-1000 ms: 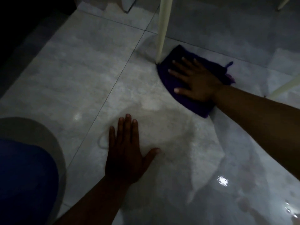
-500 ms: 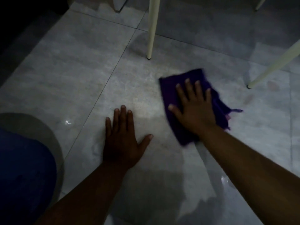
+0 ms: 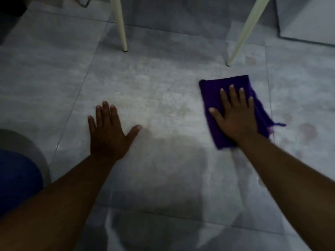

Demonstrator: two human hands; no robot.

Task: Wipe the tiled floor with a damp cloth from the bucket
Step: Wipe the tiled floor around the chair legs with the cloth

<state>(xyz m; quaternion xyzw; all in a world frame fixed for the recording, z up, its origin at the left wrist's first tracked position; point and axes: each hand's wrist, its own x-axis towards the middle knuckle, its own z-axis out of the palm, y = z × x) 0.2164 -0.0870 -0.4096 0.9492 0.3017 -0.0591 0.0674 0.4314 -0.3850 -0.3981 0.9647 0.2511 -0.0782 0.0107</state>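
A purple cloth (image 3: 212,95) lies flat on the grey tiled floor (image 3: 159,98), right of centre. My right hand (image 3: 233,115) presses down on it with fingers spread, palm covering most of the cloth. A frayed end of the cloth sticks out to the right of my wrist. My left hand (image 3: 108,131) rests flat on the bare tile to the left, fingers apart, holding nothing. The tile near my right forearm looks wet and shiny. No bucket is in view.
Two cream chair legs stand on the floor beyond my hands, one (image 3: 120,31) at centre and one (image 3: 243,37) just above the cloth. My blue-clad knee (image 3: 16,180) fills the lower left corner. Faint reddish stains (image 3: 308,131) mark the tile at right.
My right hand has slid the cloth from the foot of the centre chair leg toward me and then to the right. My left hand has stayed planted on the tile.
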